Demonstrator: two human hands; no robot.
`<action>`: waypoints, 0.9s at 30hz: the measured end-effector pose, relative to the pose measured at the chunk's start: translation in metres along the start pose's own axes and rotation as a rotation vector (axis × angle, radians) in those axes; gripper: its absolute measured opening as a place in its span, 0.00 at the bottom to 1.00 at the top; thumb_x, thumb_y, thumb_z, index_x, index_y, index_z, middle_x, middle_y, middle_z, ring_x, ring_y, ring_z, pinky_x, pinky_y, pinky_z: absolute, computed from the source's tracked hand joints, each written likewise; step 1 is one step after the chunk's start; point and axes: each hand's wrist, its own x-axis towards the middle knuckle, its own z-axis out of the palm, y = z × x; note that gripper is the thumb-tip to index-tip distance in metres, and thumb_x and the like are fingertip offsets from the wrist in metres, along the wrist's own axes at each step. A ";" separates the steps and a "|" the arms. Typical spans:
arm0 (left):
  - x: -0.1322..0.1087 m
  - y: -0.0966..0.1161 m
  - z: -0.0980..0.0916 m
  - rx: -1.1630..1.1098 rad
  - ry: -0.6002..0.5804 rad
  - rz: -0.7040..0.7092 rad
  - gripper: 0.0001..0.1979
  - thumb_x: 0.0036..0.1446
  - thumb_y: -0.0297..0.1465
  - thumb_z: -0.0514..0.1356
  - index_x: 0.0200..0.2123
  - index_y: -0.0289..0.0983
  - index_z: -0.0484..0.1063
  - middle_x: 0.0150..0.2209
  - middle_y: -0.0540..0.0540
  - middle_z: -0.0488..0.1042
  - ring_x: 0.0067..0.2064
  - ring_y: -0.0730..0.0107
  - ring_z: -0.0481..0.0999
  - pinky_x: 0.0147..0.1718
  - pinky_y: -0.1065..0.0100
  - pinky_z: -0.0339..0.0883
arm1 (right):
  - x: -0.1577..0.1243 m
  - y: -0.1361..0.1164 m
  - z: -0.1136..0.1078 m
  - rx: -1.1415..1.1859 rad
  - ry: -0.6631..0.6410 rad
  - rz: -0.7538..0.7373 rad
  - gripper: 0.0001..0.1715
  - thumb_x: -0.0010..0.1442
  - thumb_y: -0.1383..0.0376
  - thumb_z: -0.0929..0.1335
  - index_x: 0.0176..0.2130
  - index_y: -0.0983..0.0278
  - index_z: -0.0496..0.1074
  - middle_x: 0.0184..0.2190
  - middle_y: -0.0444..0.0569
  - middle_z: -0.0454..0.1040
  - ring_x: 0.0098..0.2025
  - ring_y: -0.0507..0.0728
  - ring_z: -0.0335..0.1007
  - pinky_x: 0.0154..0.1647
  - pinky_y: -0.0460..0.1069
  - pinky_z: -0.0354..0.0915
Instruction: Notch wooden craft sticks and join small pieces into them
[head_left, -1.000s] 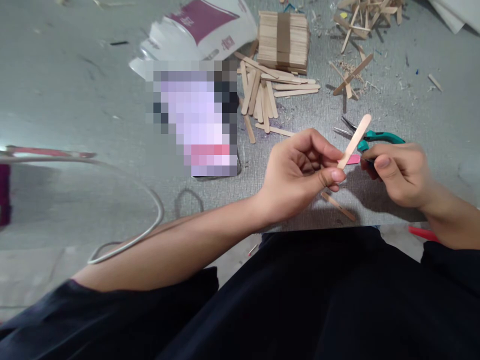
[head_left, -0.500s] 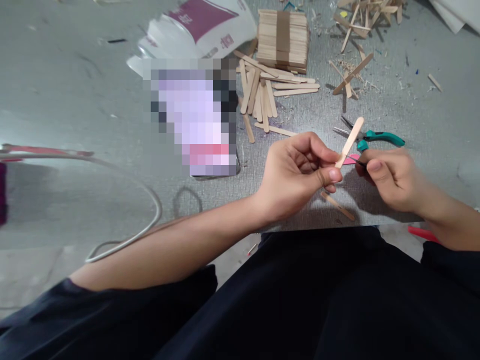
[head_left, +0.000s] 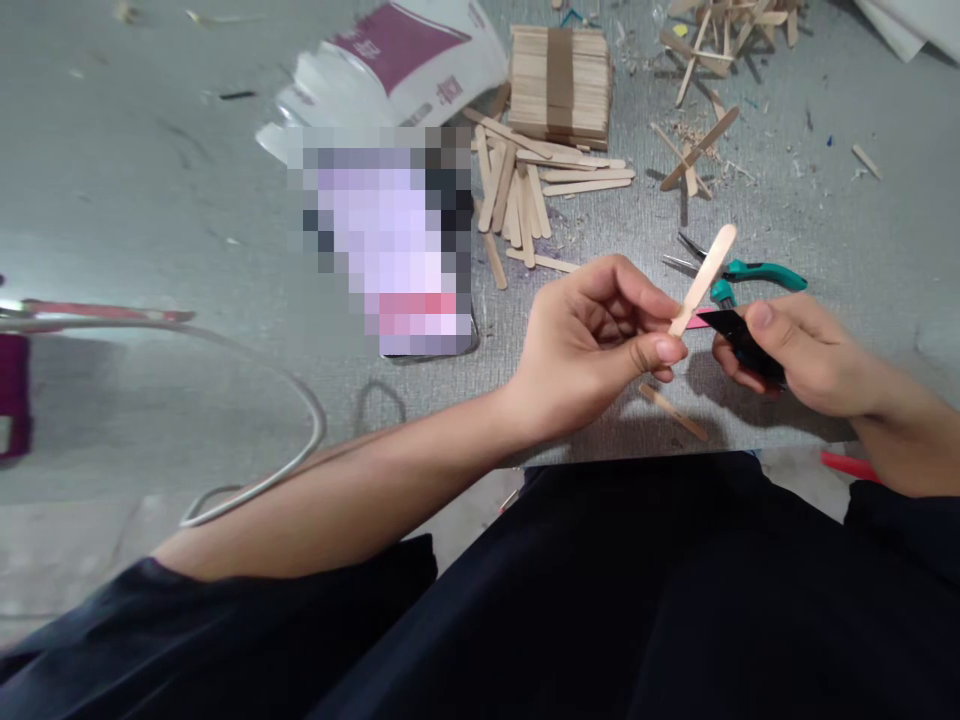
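My left hand [head_left: 600, 330] pinches a wooden craft stick [head_left: 705, 278] near its lower end, between thumb and fingers. The stick tilts up to the right, with a small notch in its edge close to my fingertips. A utility knife [head_left: 763, 350] is gripped in my right hand [head_left: 814, 350], its dark blade turned flat side up and its tip just right of the stick. Behind the knife, partly hidden, lies a pink piece [head_left: 699, 320]. Beyond that are teal-handled pliers [head_left: 765, 272] with open jaws. Below my left fingers another craft stick [head_left: 673, 412] rests on the table.
Loose craft sticks [head_left: 514, 190] lie before a banded stack of sticks [head_left: 589, 85]. A blurred-out phone [head_left: 390, 240] and a plastic bag [head_left: 457, 60] are to the left. A pale cable [head_left: 296, 385] loops over my left forearm. Joined sticks [head_left: 697, 150] stand at back right.
My right hand has rolled the knife, so the blade's broad face shows instead of its thin edge, and drawn it slightly back from the stick. My left hand keeps its pinch.
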 end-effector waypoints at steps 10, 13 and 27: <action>0.000 0.001 0.002 -0.086 -0.030 -0.047 0.24 0.52 0.43 0.81 0.40 0.37 0.75 0.30 0.51 0.82 0.26 0.75 0.82 0.29 0.74 0.83 | -0.002 0.010 0.005 -0.610 0.354 -0.384 0.25 0.80 0.51 0.59 0.36 0.60 0.73 0.24 0.43 0.71 0.25 0.51 0.66 0.28 0.51 0.59; -0.001 0.001 0.003 -0.093 -0.034 -0.063 0.24 0.51 0.42 0.82 0.42 0.36 0.78 0.30 0.50 0.83 0.26 0.74 0.82 0.29 0.74 0.83 | 0.000 0.010 0.006 -0.731 0.383 -0.406 0.25 0.79 0.50 0.59 0.38 0.59 0.74 0.25 0.44 0.73 0.27 0.53 0.69 0.29 0.52 0.60; -0.005 0.002 0.000 -0.035 -0.125 -0.094 0.20 0.59 0.37 0.78 0.50 0.33 0.82 0.39 0.45 0.86 0.33 0.71 0.85 0.36 0.71 0.85 | 0.000 0.018 0.005 -1.012 0.427 -0.419 0.26 0.79 0.48 0.60 0.44 0.62 0.78 0.35 0.50 0.83 0.35 0.58 0.80 0.35 0.52 0.66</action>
